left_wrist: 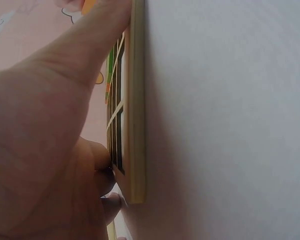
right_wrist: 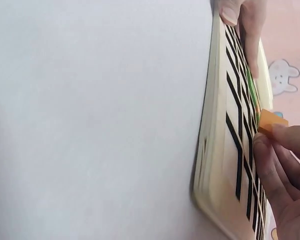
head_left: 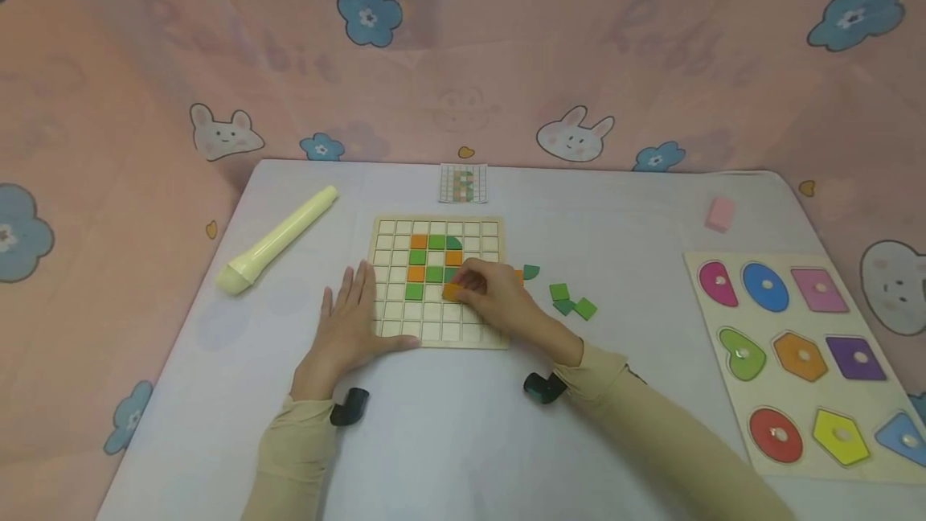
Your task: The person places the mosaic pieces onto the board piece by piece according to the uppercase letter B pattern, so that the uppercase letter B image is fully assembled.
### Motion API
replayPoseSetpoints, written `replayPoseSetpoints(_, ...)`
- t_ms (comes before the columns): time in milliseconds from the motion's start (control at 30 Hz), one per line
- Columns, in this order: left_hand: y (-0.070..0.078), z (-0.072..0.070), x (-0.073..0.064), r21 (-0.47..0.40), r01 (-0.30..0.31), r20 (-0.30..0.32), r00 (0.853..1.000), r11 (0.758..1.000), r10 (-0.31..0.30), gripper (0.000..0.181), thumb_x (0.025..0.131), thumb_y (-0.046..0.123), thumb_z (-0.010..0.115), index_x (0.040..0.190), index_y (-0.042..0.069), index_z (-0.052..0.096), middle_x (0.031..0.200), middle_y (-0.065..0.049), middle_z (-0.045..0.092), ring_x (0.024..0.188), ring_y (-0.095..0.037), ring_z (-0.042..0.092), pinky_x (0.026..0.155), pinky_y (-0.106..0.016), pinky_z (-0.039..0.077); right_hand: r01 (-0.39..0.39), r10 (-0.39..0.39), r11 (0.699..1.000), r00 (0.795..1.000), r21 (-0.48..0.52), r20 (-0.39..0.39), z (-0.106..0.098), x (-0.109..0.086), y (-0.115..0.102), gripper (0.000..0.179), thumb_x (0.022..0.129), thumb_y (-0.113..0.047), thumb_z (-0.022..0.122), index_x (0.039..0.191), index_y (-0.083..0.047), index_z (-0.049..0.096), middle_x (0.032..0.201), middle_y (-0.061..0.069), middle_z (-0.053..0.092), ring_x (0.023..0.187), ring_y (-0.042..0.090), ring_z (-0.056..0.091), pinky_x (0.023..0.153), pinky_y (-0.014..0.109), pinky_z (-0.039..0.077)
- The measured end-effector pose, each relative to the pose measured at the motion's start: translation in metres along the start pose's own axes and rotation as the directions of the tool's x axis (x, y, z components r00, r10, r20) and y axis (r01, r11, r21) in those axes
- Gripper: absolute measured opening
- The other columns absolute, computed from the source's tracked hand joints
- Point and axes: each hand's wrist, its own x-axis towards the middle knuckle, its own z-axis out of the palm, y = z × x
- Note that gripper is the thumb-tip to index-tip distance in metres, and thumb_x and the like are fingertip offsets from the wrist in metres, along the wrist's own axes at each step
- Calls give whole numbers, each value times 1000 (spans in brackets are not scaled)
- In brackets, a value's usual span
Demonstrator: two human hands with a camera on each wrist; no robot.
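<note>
The right hand (head_left: 506,296) pinches a small orange tile (head_left: 452,293) between its thumb and fingertip over the pale grid board (head_left: 430,331), right of the middle column and below the rows of laid pieces; the right wrist view shows this tile tilted against the board's face, and I cannot tell whether it touches the board. The left hand (head_left: 346,336) is spread, its fingers straight along the board's left edge and its thumb stretched out over the near edge. On the board, the top row of pieces has an orange square, a green square and a green piece with one rounded corner; below come a green square and an orange square with a bare cell between them, then an orange square, a green square and a green piece partly covered by the right hand, then a green square alone on the left. Just right of the board, beyond the right hand, lie a green rounded piece (head_left: 531,272), part of another orange piece, two green squares and a green piece between them. A small pattern card (head_left: 463,183) lies behind the board. A pale yellow stick (head_left: 278,239) lies slantwise to the left. Toward the right end of the white table (head_left: 448,441) are a pink block (head_left: 719,214) and a shape puzzle (head_left: 767,392) with nine colored knobbed pieces. Pink printed cloth (head_left: 470,63) hangs behind.
</note>
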Motion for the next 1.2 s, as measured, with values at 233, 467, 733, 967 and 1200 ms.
replayPoseSetpoints(233,-2,1,1,4,-11,-8,1000,1000,11,147,76,69,86,169,0,-5,179,-18,-5,166,-38,-10,132,-65,-6,2,-2,1000,1000,2,20,13,11,-6,14,95,-6,78,109,-3,76,101,9,77,87,16,67,78,24,58)
replayPoseSetpoints(467,-2,2,1,7,-14,-14,1000,1000,14,146,76,69,86,169,0,-4,179,-18,-4,166,-38,-10,132,-66,-6,-28,29,999,999,-21,30,19,17,-8,11,98,-8,76,109,-6,77,104,6,76,89,15,65,80,25,57)
replayPoseSetpoints(733,-2,0,0,1,-9,-9,1000,1000,9,147,76,69,86,169,0,-5,179,-18,-5,166,-38,-10,132,-66,-7,-56,57,990,998,-127,4,19,17,-9,11,96,-15,80,105,-11,83,108,4,71,98,18,62,85,31,53)
replayPoseSetpoints(967,-2,0,0,0,-9,-10,1000,1000,9,147,76,69,85,169,0,-5,179,-18,-5,166,-38,-10,132,-65,-7,-46,46,988,999,-144,0,14,15,-6,9,94,-12,81,103,-10,81,111,6,69,104,22,61,90,36,53)
replayPoseSetpoints(1200,-2,1,0,-11,-7,-9,1000,1000,7,147,76,69,86,169,1,-5,179,-17,-6,166,-37,-11,132,-64,-8,-94,101,978,995,-185,25,-8,7,6,19,94,-15,81,112,-11,77,119,9,65,113,26,52,96,39,49)
